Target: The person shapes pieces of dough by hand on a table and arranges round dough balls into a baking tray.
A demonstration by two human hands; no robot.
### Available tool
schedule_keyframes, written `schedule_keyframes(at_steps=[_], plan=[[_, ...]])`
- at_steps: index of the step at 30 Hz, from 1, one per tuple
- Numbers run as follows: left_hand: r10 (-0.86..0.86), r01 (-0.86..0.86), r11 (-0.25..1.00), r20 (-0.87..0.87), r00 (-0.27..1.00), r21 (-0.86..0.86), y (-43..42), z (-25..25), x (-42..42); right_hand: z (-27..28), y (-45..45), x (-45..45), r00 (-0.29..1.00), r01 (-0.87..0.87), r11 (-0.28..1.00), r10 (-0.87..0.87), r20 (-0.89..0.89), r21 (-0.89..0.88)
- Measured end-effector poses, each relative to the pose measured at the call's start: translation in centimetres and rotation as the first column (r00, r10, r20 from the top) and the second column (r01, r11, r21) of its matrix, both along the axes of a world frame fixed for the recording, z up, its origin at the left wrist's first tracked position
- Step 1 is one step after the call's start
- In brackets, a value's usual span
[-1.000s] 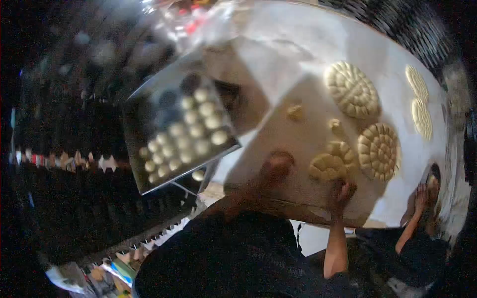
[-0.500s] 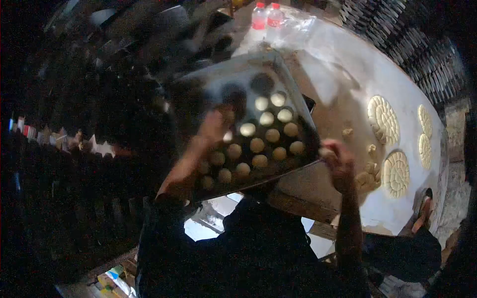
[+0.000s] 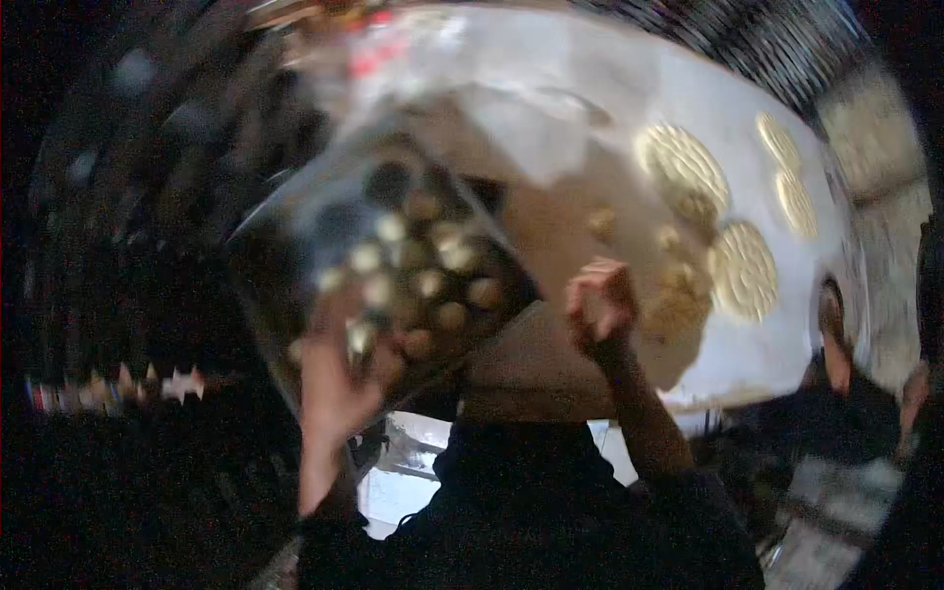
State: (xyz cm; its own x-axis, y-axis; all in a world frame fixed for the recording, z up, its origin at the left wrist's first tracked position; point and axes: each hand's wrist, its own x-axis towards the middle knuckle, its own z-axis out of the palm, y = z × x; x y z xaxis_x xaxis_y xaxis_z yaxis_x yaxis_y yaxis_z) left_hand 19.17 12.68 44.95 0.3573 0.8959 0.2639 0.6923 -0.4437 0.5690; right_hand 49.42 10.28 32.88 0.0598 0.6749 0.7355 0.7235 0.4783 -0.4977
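A dark rectangular tray (image 3: 477,369) holds many round pale dough balls (image 3: 451,315), and its far part shows dark round patches. Over its near left part reaches my left hand (image 3: 339,379), blurred, with thumb and fingers apart. One bright dough ball shows between them; whether the hand touches it I cannot tell. Right of the tray, above the brown part of the table, my right hand (image 3: 602,300) is closed with its fingers curled in. What it holds, if anything, is hidden. Close by lie small dough lumps (image 3: 678,285).
Scored round dough discs (image 3: 744,271) lie on the pale table (image 3: 629,88) to the right. Blurred red-and-clear bottles (image 3: 379,49) stand at the far end. Another person's hand (image 3: 836,349) rests by the right table edge. Woven material (image 3: 757,49) is behind.
The view has swung, so the tray and table appear further left. My left hand has moved toward the tray's near side. My right hand now appears apart from the tray's corner, still closed.
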Motion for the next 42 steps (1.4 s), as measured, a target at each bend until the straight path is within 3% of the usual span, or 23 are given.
schedule_keyframes(at_steps=[1,3,5,7,8,9,10,12,13,15,17,19,21,22,24,28,32,34,36,37,39,40,42], plan=[[-0.051,0.058,0.998,0.187,0.981,-0.037,-2.7,1.5,4.2,-1.5,-2.9,3.9,0.963,0.199,0.973,-0.216,-0.158,-0.119],[-0.543,0.577,0.815,0.417,0.729,0.051,-5.1,-0.6,11.3,-6.3,-8.9,12.5,0.815,0.467,0.834,-0.535,-0.223,-0.295],[-0.615,0.688,0.632,0.309,0.725,-0.356,-5.0,-2.4,20.8,-11.1,-15.3,20.1,0.715,0.606,0.723,-0.678,-0.173,-0.331],[-0.348,0.582,0.434,0.467,0.813,-0.688,-3.6,-10.4,29.5,-14.4,-20.4,24.3,0.63,0.652,0.559,-0.775,-0.043,-0.512],[-0.38,0.448,0.69,0.242,0.893,-0.568,-3.5,-17.0,32.8,-15.1,-21.9,25.2,0.595,0.662,0.535,-0.801,-0.065,-0.524],[-0.339,0.324,0.879,0.02,0.941,-0.349,-3.8,-21.1,35.4,-15.2,-23.0,26.3,0.625,0.729,0.555,-0.779,0.058,-0.4],[-0.377,0.35,0.867,-0.008,0.926,-0.354,-4.5,-20.8,37.1,-15.6,-24.1,26.9,0.629,0.771,0.575,-0.753,0.191,-0.273],[-0.51,0.444,0.86,-0.47,0.72,-0.253,-6.5,-19.6,39.7,-16.5,-24.8,27.0,0.623,0.761,0.561,-0.771,0.13,-0.325],[-0.521,0.454,0.853,-0.485,0.702,-0.259,-7.2,-20.3,40.6,-16.8,-24.5,27.5,0.642,0.737,0.584,-0.762,0.085,-0.339],[-0.261,0.202,0.752,-0.002,0.965,-0.627,-7.7,-21.9,40.7,-16.5,-23.6,27.6,0.599,0.776,0.549,-0.796,0.088,-0.31],[-0.178,0.196,0.695,0.099,0.979,-0.691,-8.0,-20.6,40.5,-15.5,-23.3,27.3,0.564,0.804,0.52,-0.82,0.093,-0.289],[-0.074,0.197,0.627,0.194,0.978,-0.753,-7.5,-19.9,39.7,-14.4,-23.3,27.1,0.606,0.708,0.554,-0.795,-0.025,-0.438],[0.046,0.23,0.073,0.234,0.971,-0.97,-5.5,-20.5,39.8,-14.8,-23.5,27.6,0.611,0.715,0.576,-0.79,-0.048,-0.397],[0.039,0.239,0.087,0.243,0.969,-0.967,-5.1,-21.7,39.4,-15.0,-23.3,27.8,0.617,0.72,0.596,-0.784,-0.065,-0.355],[-0.14,0.06,0.365,0.009,0.99,-0.929,-4.3,-24.1,38.4,-14.9,-23.1,27.8,0.588,0.735,0.576,-0.804,-0.086,-0.358],[-0.33,0.132,0.587,-0.087,0.94,-0.798,-5.0,-21.6,33.0,-15.2,-23.1,27.7,0.602,0.677,0.618,-0.777,-0.182,-0.399],[-0.245,0.133,0.826,-0.138,0.96,-0.547,-6.3,-24.4,24.8,-15.7,-23.0,26.1,0.583,0.72,0.547,-0.811,-0.056,-0.426],[-0.186,0.083,0.89,-0.191,0.964,-0.449,-7.3,-25.7,21.4,-15.7,-22.7,23.5,0.456,0.676,0.551,-0.834,-0.31,-0.489],[-0.089,0.017,0.926,-0.176,0.98,-0.376,-8.2,-27.3,17.6,-17.1,-22.7,18.5,0.588,0.556,0.664,-0.74,-0.328,-0.5],[-0.076,0.007,0.922,-0.161,0.984,-0.388,-9.3,-26.4,16.2,-18.9,-23.2,16.4,0.654,0.132,0.849,-0.463,-0.598,-0.512],[-0.09,0.176,0.938,0.281,0.955,-0.298,-11.5,-22.0,14.3,-16.4,-23.4,9.5,0.708,-0.065,0.779,-0.404,-0.579,-0.624],[-0.073,0.161,0.939,0.282,0.957,-0.304,-12.3,-20.8,13.9,-14.9,-23.5,5.9,0.737,-0.154,0.723,-0.369,-0.566,-0.673],[-0.022,0.395,0.802,0.638,0.769,-0.448,-13.5,-19.5,14.1,-10.1,-21.8,1.2,0.303,-0.665,0.599,-0.33,-0.894,-0.446]])
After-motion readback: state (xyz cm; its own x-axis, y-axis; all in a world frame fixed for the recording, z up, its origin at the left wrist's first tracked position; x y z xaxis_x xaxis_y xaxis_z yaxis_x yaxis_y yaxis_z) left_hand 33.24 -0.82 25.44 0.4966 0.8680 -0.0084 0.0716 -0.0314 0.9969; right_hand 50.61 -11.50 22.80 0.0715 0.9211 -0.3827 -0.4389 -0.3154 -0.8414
